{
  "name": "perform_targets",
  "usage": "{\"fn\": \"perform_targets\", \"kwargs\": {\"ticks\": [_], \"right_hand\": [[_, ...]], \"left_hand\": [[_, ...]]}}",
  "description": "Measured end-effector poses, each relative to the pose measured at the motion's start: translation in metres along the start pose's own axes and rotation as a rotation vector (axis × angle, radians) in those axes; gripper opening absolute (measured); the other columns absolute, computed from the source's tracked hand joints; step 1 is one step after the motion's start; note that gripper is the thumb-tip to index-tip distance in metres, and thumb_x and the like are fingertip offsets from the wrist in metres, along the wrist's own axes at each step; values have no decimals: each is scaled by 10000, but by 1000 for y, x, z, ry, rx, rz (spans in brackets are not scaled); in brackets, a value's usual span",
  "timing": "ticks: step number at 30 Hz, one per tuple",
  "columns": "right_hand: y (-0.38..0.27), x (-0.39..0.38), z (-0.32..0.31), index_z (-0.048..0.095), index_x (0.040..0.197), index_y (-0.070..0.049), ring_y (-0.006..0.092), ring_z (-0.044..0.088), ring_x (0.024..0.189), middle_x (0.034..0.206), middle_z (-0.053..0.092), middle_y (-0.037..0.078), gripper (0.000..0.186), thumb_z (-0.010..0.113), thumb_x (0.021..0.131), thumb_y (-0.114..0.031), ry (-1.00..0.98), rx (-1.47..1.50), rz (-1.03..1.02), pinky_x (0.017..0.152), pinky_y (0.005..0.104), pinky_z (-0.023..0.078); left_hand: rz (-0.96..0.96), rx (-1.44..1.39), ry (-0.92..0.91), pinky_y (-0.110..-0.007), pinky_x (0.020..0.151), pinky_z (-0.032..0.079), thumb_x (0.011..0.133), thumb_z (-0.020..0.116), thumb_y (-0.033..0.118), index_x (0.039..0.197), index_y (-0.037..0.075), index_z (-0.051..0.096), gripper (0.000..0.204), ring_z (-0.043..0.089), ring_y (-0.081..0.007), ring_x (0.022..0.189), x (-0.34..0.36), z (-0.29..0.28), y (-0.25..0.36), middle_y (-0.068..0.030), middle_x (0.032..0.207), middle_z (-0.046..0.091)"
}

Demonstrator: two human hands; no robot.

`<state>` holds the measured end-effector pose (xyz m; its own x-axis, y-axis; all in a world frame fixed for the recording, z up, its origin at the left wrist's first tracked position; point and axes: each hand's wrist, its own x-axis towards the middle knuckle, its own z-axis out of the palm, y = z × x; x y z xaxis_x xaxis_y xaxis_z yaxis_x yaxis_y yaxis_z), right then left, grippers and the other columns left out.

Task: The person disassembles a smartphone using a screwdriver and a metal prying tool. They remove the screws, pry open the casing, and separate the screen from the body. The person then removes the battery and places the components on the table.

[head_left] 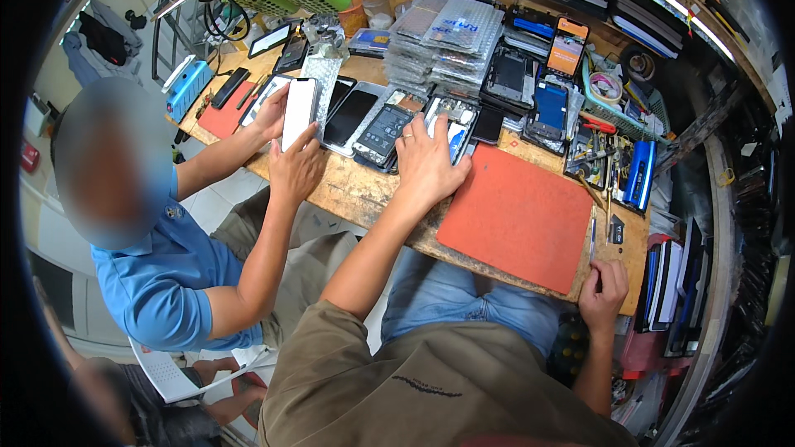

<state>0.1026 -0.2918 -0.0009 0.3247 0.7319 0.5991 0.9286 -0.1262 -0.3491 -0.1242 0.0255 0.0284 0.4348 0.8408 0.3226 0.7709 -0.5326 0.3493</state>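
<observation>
Head view: mid-frame, the opened phone point(460, 126), long axis up-frame, is overlain by the nearer left hand point(431, 159), fingers parted.

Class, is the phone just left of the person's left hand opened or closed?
Opened: the phone beside the left hand has its black battery exposed.

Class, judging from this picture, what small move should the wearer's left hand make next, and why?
Probably grip the opened phone by its edges and draw it onto the orange mat: the left hand lies over that phone, and the mat is close by, just to the hand's right.
</observation>
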Motion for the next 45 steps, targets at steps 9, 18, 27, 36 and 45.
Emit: {"fn": "perform_targets", "kwargs": {"ticks": [9,18,27,36,45], "right_hand": [[-1,1,0,661,953,27,392,586,795,857,591,187,177,616,794,91,0,5,-9,713,481,449],[-3,4,1,665,961,20,389,582,789,850,574,183,175,621,802,77,-51,-7,29,713,479,449],[-6,5,2,664,968,19,389,583,799,867,565,186,177,622,804,70,-74,-16,116,713,479,450],[-3,7,3,653,990,31,327,532,715,839,518,159,168,596,837,72,-88,-30,77,633,426,414],[-6,6,2,659,993,19,387,561,771,847,534,182,197,623,804,65,-97,-27,126,697,478,432]], "left_hand": [[69,-187,289,-534,1099,387,854,779,346,1418,-9,546,706,488,-454,1298,-46,-19,-21,-280,1394,510],[24,-269,273,-398,545,490,919,710,176,869,80,689,110,626,-269,570,-100,-4,-32,-66,692,633],[35,-246,274,-392,569,492,916,717,168,860,92,690,98,648,-263,612,-97,-5,-32,-64,718,650],[75,-271,341,-371,551,481,914,715,132,859,84,697,75,640,-233,589,-98,-2,-34,-52,710,648],[35,-300,275,-396,576,497,907,725,141,869,83,689,78,650,-272,622,-97,-9,-30,-62,748,662]]}}
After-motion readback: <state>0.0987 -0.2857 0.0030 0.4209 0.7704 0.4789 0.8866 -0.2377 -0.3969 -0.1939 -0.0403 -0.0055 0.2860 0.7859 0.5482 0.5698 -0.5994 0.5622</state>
